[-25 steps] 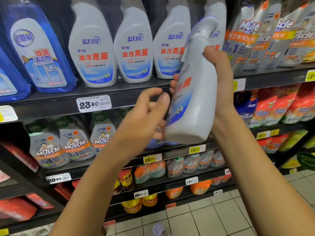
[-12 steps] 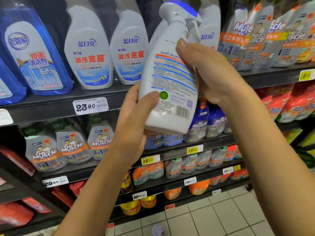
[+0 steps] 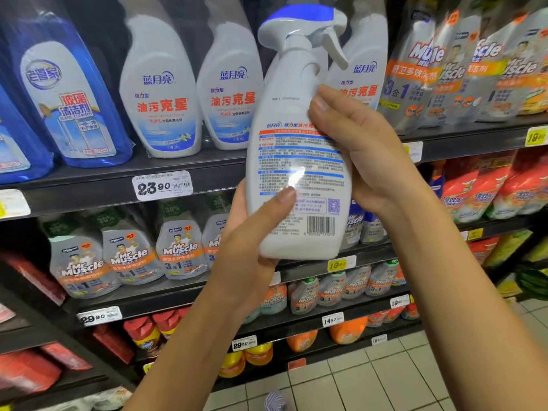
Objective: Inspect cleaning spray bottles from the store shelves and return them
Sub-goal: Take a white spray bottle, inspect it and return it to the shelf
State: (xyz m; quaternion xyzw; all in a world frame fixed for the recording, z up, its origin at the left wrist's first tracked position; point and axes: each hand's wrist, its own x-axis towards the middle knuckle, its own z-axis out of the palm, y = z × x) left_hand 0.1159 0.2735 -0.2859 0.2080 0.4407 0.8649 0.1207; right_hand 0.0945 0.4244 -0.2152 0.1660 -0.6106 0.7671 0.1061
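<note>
Since 0.5 s ago: spray bottle (image 3: 299, 179) brought from a slight tilt to nearly upright, back label now square to the camera; a second ago that label was turned away.

- Bottle: white, with a blue-topped trigger head (image 3: 302, 25) at the top and the trigger pointing right. It is held in the air in front of the top shelf (image 3: 89, 188), touching no shelf. Barcode (image 3: 321, 225) sits low on the label.
- Left grip (image 3: 249, 247): grasps the bottle's lower left corner, thumb laid across the label and palm under the base edge.
- Right grip (image 3: 364, 152): wraps the bottle's right side at mid-height. Thumb lies on the label's top edge; the fingers behind are hidden.
- Behind, on the top shelf: a row of matching white bottles (image 3: 161, 93), front labels out, and a blue glass-cleaner bottle (image 3: 68, 96) to their left. Grey refill pouches (image 3: 421, 72) stand at right.
- Price tag (image 3: 162, 185) on the shelf edge reads 23.90.
- Next shelf down: Mr Muscle bottles (image 3: 130, 256).
- Tiled floor (image 3: 385, 381) at lower right.
</note>
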